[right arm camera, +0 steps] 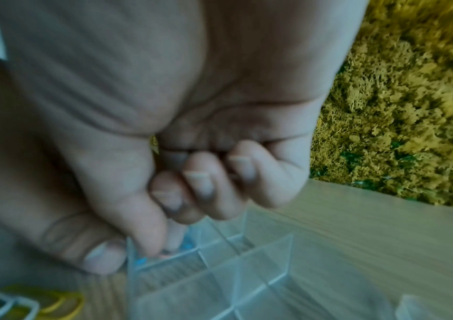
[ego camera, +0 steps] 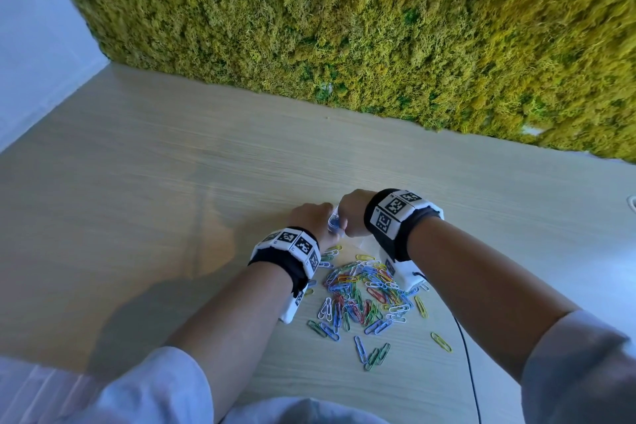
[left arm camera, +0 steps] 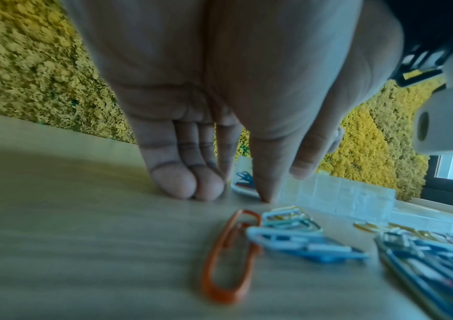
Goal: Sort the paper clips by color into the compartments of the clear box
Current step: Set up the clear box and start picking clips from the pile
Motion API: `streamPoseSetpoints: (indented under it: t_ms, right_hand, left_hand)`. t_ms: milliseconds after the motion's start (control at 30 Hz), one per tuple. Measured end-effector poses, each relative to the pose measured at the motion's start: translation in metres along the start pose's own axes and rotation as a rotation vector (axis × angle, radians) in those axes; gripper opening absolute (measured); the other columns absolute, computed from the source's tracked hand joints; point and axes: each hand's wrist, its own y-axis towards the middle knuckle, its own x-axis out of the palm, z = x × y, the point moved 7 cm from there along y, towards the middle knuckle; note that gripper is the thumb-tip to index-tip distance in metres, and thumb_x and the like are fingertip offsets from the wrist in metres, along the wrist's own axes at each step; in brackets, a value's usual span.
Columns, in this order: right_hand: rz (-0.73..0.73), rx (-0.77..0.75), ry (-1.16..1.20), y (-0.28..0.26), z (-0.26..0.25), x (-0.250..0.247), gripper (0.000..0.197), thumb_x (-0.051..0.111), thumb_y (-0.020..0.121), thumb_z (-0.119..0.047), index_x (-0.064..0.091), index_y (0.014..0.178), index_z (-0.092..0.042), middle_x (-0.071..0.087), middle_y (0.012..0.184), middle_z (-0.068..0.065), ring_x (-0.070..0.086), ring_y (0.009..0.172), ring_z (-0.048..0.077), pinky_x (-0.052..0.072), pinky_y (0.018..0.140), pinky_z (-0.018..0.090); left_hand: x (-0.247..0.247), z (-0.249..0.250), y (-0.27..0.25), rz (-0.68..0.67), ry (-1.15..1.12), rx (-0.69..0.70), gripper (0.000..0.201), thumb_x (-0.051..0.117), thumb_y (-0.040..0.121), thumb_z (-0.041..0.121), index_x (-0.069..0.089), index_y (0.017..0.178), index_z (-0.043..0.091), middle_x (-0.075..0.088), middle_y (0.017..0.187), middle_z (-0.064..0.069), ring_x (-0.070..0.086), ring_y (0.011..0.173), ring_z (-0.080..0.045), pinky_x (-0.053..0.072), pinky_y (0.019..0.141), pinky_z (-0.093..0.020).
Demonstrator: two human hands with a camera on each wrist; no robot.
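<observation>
The clear box [ego camera: 366,246] is mostly hidden under my hands in the head view; the right wrist view shows its empty compartments [right arm camera: 247,270]. My right hand [ego camera: 351,213] has curled fingers, and its thumb and forefinger tips [right arm camera: 151,242] pinch down into a corner compartment where a blue paper clip [right arm camera: 187,245] shows. My left hand [ego camera: 308,217] stands with straight fingers [left arm camera: 181,184] on the table, its thumb [right arm camera: 105,257] against the box corner. Blue clips [left arm camera: 244,179] lie in that compartment. The mixed clip pile [ego camera: 364,289] lies nearer me.
A moss wall [ego camera: 344,27] borders the far edge of the wooden table [ego camera: 137,165]. A thin black cable [ego camera: 468,372] runs along the right of the pile. An orange clip [left arm camera: 228,255] and loose stragglers lie around the pile.
</observation>
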Motion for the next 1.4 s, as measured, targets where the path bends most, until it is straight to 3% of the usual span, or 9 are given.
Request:
streamPoseSetpoints:
  t_ms: [267, 533, 733, 867, 1000, 1067, 1200, 1300, 1400]
  right_hand:
    - [0.007, 0.003, 0.046, 0.0, -0.004, 0.002, 0.032, 0.048, 0.086, -0.014, 0.068, 0.112, -0.01, 0.071, 0.109, 0.006, 0.066, 0.099, 0.023, 0.055, 0.089, 0.034]
    - [0.045, -0.005, 0.049, -0.007, -0.003, 0.001, 0.032, 0.052, 0.087, -0.008, 0.064, 0.117, -0.007, 0.068, 0.114, 0.012, 0.064, 0.105, 0.027, 0.053, 0.088, 0.032]
    - [0.06, 0.012, 0.044, -0.013, 0.0, -0.002, 0.033, 0.052, 0.088, -0.018, 0.063, 0.118, -0.01, 0.067, 0.113, 0.009, 0.064, 0.103, 0.027, 0.054, 0.087, 0.034]
    - [0.061, 0.013, 0.006, -0.019, -0.003, -0.007, 0.024, 0.051, 0.086, -0.013, 0.064, 0.106, -0.009, 0.066, 0.1, 0.01, 0.065, 0.094, 0.03, 0.052, 0.074, 0.032]
    - [0.02, 0.036, 0.032, -0.012, -0.005, -0.002, 0.021, 0.052, 0.085, -0.013, 0.068, 0.098, -0.008, 0.068, 0.087, 0.01, 0.067, 0.089, 0.028, 0.056, 0.078, 0.035]
    - [0.006, 0.059, 0.036, -0.008, -0.005, 0.001, 0.012, 0.052, 0.084, -0.012, 0.061, 0.077, -0.011, 0.061, 0.074, 0.005, 0.065, 0.079, 0.026, 0.055, 0.072, 0.033]
    - [-0.002, 0.085, 0.057, -0.005, -0.005, 0.001, 0.02, 0.051, 0.084, -0.011, 0.051, 0.065, -0.012, 0.055, 0.066, 0.003, 0.058, 0.07, 0.025, 0.049, 0.063, 0.029]
    - [-0.013, 0.088, 0.091, -0.006, -0.002, 0.002, 0.016, 0.05, 0.085, -0.014, 0.06, 0.074, -0.009, 0.061, 0.072, 0.006, 0.057, 0.07, 0.025, 0.048, 0.063, 0.03]
    - [-0.021, 0.073, 0.151, -0.006, 0.0, 0.003, 0.03, 0.047, 0.086, -0.022, 0.07, 0.098, -0.008, 0.071, 0.092, 0.008, 0.067, 0.087, 0.028, 0.057, 0.082, 0.036]
  left_hand:
    - [-0.001, 0.002, 0.001, 0.046, 0.035, 0.022, 0.036, 0.044, 0.092, 0.035, 0.055, 0.118, 0.013, 0.069, 0.102, -0.009, 0.064, 0.094, -0.028, 0.049, 0.079, -0.031]
    - [0.001, -0.001, 0.003, 0.053, 0.04, 0.007, 0.034, 0.049, 0.09, 0.037, 0.056, 0.117, 0.017, 0.068, 0.102, -0.005, 0.063, 0.094, -0.027, 0.046, 0.076, -0.03]
    - [0.004, -0.001, 0.006, 0.035, 0.071, 0.011, 0.029, 0.052, 0.086, 0.028, 0.057, 0.111, 0.013, 0.068, 0.097, -0.007, 0.063, 0.088, -0.027, 0.047, 0.071, -0.031]
    - [0.005, -0.003, 0.006, 0.021, 0.053, 0.01, 0.031, 0.054, 0.085, 0.027, 0.056, 0.114, 0.016, 0.068, 0.099, -0.005, 0.064, 0.091, -0.026, 0.048, 0.075, -0.031]
    - [0.004, -0.001, 0.005, 0.027, 0.047, 0.009, 0.033, 0.051, 0.086, 0.034, 0.058, 0.114, 0.016, 0.069, 0.097, -0.005, 0.064, 0.089, -0.026, 0.05, 0.075, -0.031]
    - [0.002, 0.0, 0.004, 0.033, 0.063, 0.019, 0.035, 0.049, 0.089, 0.038, 0.058, 0.113, 0.014, 0.069, 0.099, -0.008, 0.064, 0.091, -0.028, 0.05, 0.076, -0.033]
    - [0.001, 0.001, 0.002, 0.04, 0.076, 0.033, 0.036, 0.047, 0.09, 0.04, 0.058, 0.11, 0.012, 0.069, 0.099, -0.008, 0.064, 0.091, -0.029, 0.051, 0.077, -0.033]
    - [0.001, 0.002, 0.002, 0.032, 0.059, 0.037, 0.035, 0.049, 0.089, 0.04, 0.058, 0.109, 0.012, 0.069, 0.097, -0.008, 0.064, 0.09, -0.029, 0.051, 0.077, -0.033]
    - [-0.001, 0.002, 0.0, 0.027, 0.053, 0.025, 0.034, 0.046, 0.09, 0.039, 0.059, 0.106, 0.012, 0.069, 0.095, -0.009, 0.064, 0.087, -0.029, 0.049, 0.074, -0.032]
